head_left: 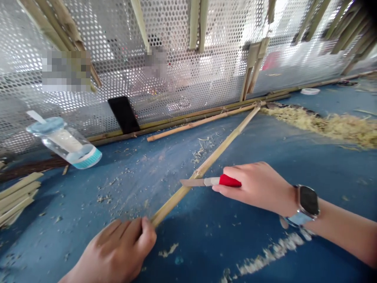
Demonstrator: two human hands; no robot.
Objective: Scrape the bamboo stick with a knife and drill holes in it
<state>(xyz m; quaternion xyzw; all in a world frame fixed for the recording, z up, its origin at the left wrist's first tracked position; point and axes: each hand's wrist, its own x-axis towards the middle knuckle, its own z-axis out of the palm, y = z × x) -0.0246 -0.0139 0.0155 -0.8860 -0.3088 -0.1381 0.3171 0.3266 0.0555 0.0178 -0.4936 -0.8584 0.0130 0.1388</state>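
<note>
My left hand [118,247] is closed around the near end of a split bamboo strip [224,146]. The strip slants away from me to the upper right, its far end at the bamboo poles by the mesh panel. My right hand [250,186], with a watch on the wrist, grips a knife [212,181] by its red and pale handle. The blade lies across the strip just on my side of a node [196,173], pointing left. Whether the edge is biting into the bamboo I cannot tell.
On the blue tabletop [123,177] lie scattered shavings. A clear bottle [67,141] stands at left beside a dark phone [123,114] propped against the perforated panel [176,82]. Bamboo slats [19,196] lie at far left. A shavings heap [330,124] sits at right.
</note>
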